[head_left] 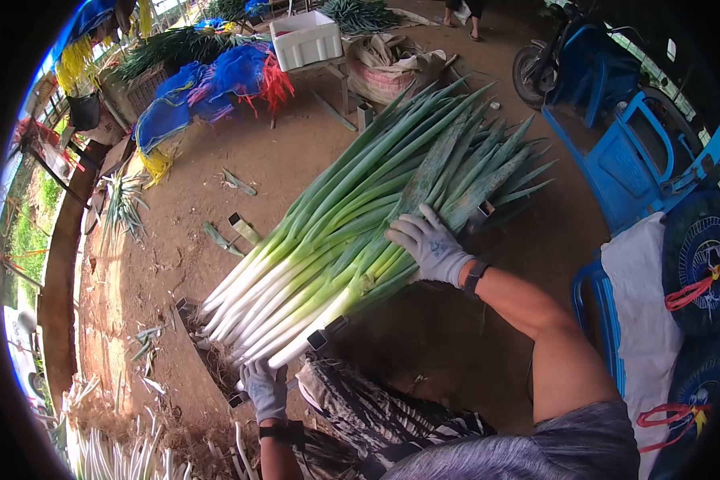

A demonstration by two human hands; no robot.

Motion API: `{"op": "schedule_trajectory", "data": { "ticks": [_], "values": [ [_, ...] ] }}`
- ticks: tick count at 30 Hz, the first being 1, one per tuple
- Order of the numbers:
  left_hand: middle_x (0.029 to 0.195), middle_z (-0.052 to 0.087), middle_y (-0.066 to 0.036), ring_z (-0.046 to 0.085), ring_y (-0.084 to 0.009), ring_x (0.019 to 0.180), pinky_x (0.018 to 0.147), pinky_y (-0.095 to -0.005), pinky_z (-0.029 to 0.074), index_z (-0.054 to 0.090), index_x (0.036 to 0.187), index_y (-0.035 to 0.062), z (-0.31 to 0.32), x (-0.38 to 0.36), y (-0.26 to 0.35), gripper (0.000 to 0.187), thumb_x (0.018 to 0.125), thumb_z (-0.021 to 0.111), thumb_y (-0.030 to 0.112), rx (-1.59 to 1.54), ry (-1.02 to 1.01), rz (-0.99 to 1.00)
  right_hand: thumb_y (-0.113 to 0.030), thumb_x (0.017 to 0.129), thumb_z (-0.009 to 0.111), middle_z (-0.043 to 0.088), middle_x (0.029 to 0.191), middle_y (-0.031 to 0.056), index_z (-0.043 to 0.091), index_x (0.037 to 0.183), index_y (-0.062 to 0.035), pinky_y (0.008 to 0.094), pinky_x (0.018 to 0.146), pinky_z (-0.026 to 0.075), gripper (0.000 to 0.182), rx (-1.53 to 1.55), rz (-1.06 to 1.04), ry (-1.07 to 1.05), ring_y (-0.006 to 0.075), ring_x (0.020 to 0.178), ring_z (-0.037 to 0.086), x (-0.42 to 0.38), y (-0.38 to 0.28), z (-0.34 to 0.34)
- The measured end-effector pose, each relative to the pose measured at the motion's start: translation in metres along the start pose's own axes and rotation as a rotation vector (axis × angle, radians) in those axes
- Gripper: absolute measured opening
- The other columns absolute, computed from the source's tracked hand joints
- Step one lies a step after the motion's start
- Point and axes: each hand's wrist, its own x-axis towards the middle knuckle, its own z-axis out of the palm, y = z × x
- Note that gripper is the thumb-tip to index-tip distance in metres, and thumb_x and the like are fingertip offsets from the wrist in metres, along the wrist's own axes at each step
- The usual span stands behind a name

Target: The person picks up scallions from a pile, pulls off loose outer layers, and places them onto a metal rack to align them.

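A large bundle of long green onions [296, 268] lies in front of me, white root ends to the lower left and green leaves to the upper right. My right hand [432, 246], in a pale glove, rests on the near side of the leaves with its fingers apart. At the root end, my left hand [264, 390], gloved too, has its fingers closed about the lower end of the nearest thick stalk; part of the grip is hidden. Metal frame ends [318, 340] stick up beside the bundle.
More green onions [128, 456] with roots lie at the lower left. A white foam box [306, 40] stands at the back near a stuffed sack [392, 68]. Blue netting [204, 88] hangs at left. A blue three-wheeler [616, 152] stands right, and a person's legs [462, 16] show behind.
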Motion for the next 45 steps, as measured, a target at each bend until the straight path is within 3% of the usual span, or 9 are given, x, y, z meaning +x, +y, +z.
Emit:
{"op": "schedule_trajectory", "data": {
  "ticks": [2, 8, 18, 21, 24, 27, 33, 40, 45],
  "values": [
    [0.096, 0.057, -0.016, 0.052, -0.0356, 0.098, 0.099, -0.0485, 0.033, 0.056, 0.099, 0.0045, -0.003, 0.0, 0.003, 0.041, 0.07, 0.074, 0.028, -0.015, 0.001, -0.007, -0.046, 0.054, 0.081, 0.038, 0.134, 0.0054, 0.037, 0.135, -0.0135, 0.0511, 0.114, 0.01, 0.098, -0.225, -0.028, -0.032, 0.0252, 0.132, 0.029, 0.001, 0.016, 0.041],
    [0.093, 0.058, -0.014, 0.055, -0.0344, 0.095, 0.097, -0.0469, 0.035, 0.056, 0.102, 0.0077, -0.005, -0.003, -0.006, 0.039, 0.072, 0.072, 0.025, -0.058, 0.137, 0.123, -0.049, 0.062, 0.077, 0.033, 0.141, 0.0091, 0.032, 0.139, -0.0092, 0.0508, 0.114, 0.007, 0.098, -0.149, 0.093, -0.103, 0.0284, 0.136, 0.021, 0.004, -0.032, -0.02],
    [0.093, 0.062, -0.009, 0.058, -0.028, 0.096, 0.096, -0.0448, 0.035, 0.055, 0.098, 0.0133, -0.013, 0.0, -0.027, 0.029, 0.075, 0.07, 0.025, 0.111, -0.042, 0.109, -0.046, 0.073, 0.07, 0.022, 0.151, 0.0107, 0.023, 0.145, -0.009, 0.0488, 0.115, 0.004, 0.094, -0.169, 0.067, -0.248, 0.0286, 0.141, 0.013, 0.0, -0.045, -0.031],
    [0.092, 0.063, -0.008, 0.059, -0.0288, 0.095, 0.095, -0.0458, 0.035, 0.056, 0.098, 0.013, -0.013, 0.0, -0.034, 0.028, 0.076, 0.069, 0.024, 0.053, -0.1, 0.072, -0.047, 0.075, 0.068, 0.023, 0.15, 0.0104, 0.027, 0.144, -0.0095, 0.0492, 0.115, 0.004, 0.089, -0.141, 0.066, -0.206, 0.0279, 0.141, 0.014, -0.003, -0.045, -0.03],
    [0.092, 0.062, -0.009, 0.059, -0.0294, 0.095, 0.095, -0.046, 0.036, 0.056, 0.098, 0.0122, -0.014, -0.002, -0.033, 0.028, 0.077, 0.069, 0.024, 0.092, -0.091, 0.055, -0.048, 0.079, 0.063, 0.028, 0.148, 0.0106, 0.033, 0.142, -0.0094, 0.0475, 0.115, 0.007, 0.079, 0.124, 0.023, 0.017, 0.0287, 0.14, 0.019, -0.001, -0.041, -0.01],
    [0.093, 0.062, -0.009, 0.058, -0.0301, 0.095, 0.093, -0.0456, 0.037, 0.055, 0.097, 0.0107, -0.011, -0.001, -0.032, 0.028, 0.076, 0.069, 0.024, 0.123, -0.077, 0.083, -0.046, 0.085, 0.055, 0.033, 0.146, 0.0112, 0.038, 0.139, -0.0092, 0.0456, 0.114, 0.012, 0.067, 0.162, 0.048, 0.211, 0.0304, 0.137, 0.024, 0.007, -0.013, 0.013],
    [0.088, 0.059, -0.011, 0.057, -0.0324, 0.088, 0.085, -0.0439, 0.04, 0.051, 0.092, 0.0093, -0.019, -0.002, -0.023, 0.029, 0.071, 0.069, 0.019, 0.134, -0.091, 0.115, -0.04, 0.09, 0.048, 0.033, 0.145, 0.0155, 0.035, 0.138, -0.0051, 0.045, 0.113, 0.017, 0.061, 0.067, 0.768, 0.628, 0.0324, 0.135, 0.027, 0.036, 0.028, 0.028],
    [0.087, 0.058, -0.011, 0.056, -0.0331, 0.083, 0.079, -0.0431, 0.042, 0.05, 0.093, 0.0101, -0.015, 0.0, -0.028, 0.033, 0.07, 0.071, 0.021, 0.153, -0.089, 0.115, -0.046, 0.095, 0.038, 0.03, 0.147, 0.0154, 0.032, 0.141, -0.0047, 0.0471, 0.111, 0.019, 0.062, 0.108, 1.23, 0.754, 0.0327, 0.136, 0.025, 0.06, 0.091, 0.053],
    [0.085, 0.058, -0.011, 0.057, -0.033, 0.085, 0.08, -0.0441, 0.042, 0.051, 0.093, 0.0096, -0.016, 0.003, -0.025, 0.032, 0.071, 0.071, 0.021, 0.145, -0.093, 0.119, -0.047, 0.095, 0.036, 0.029, 0.147, 0.015, 0.032, 0.14, -0.0048, 0.0456, 0.11, 0.021, 0.062, 0.029, 1.418, 0.567, 0.0316, 0.136, 0.024, 0.063, 0.115, 0.048]
  ]
}}
